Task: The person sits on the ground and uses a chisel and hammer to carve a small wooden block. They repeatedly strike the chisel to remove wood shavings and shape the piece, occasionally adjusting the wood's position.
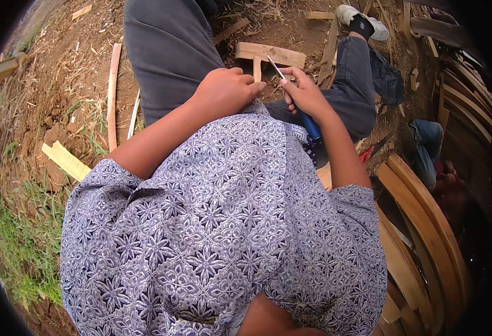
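Note:
My left hand is closed, its thumb and fingers round the lower end of a narrow wooden strip. The strip's upper end meets a thick wooden block lying crosswise on the ground; whether they are joined I cannot tell. In my right hand is a knife with a slim pointed metal blade and a blue handle. The blade points up and left, its tip over the block, just right of the strip. Both hands are close together between my bent legs, in front of my patterned shirt.
Curved wooden slats are stacked at the right, with more farther back. A black plastic sheet lies beside my leg. Another person's jeans-clad leg shows at the right. A long wooden strip lies on bare soil at the left.

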{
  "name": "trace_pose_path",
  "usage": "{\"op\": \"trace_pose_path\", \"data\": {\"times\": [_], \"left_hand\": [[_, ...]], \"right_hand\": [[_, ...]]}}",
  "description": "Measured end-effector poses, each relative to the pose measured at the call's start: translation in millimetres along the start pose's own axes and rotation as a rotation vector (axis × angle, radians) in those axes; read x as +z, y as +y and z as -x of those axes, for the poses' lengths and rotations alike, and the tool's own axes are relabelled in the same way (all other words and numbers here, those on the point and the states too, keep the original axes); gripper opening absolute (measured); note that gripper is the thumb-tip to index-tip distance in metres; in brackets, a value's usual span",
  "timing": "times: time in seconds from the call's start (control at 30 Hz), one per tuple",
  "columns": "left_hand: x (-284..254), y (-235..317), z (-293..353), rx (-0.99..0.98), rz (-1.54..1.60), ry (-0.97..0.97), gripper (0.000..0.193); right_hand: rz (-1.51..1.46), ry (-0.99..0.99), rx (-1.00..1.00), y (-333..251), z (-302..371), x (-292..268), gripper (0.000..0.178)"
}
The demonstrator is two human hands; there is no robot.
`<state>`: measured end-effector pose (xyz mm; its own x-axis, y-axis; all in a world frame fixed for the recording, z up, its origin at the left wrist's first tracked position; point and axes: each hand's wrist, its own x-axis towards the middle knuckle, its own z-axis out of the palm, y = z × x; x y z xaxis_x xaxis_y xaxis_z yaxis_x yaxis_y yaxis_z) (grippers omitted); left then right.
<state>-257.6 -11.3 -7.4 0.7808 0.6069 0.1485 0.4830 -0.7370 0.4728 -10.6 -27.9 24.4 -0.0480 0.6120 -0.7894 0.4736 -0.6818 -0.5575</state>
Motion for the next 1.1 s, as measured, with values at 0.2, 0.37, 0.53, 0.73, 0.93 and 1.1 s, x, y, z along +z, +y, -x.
{"op": "trace_pose_path", "data": {"times": [0.2,0.37,0.53,0.73,0.93,1.1], "left_hand": [[-1.0,7.8,-2.0,0.042,0.008,0.038,0.036],[2.1,9.1,-0.9,0.058,-0.005,0.06,0.038],[5.0,9.0,1.4,0.069,-0.004,0.099,0.036],[8.0,14.2,5.4,0.056,0.005,0.145,0.031],[4.2,17.5,5.5,0.044,0.027,0.139,0.032],[7.0,16.6,5.7,0.044,0.02,0.147,0.032]], "right_hand": [[0.256,-0.083,0.084,-16.9,14.8,-13.9,0.034],[0.34,-0.12,0.071,-28.9,1.3,-17.9,0.034],[0.425,-0.189,0.091,-35.8,-10.8,-22.0,0.036],[0.481,-0.208,0.073,-36.4,-12.3,-19.8,0.036],[0.445,-0.159,0.076,-30.3,-8.7,-16.4,0.034],[0.449,-0.169,0.071,-30.8,-11.6,-13.4,0.033]]}}
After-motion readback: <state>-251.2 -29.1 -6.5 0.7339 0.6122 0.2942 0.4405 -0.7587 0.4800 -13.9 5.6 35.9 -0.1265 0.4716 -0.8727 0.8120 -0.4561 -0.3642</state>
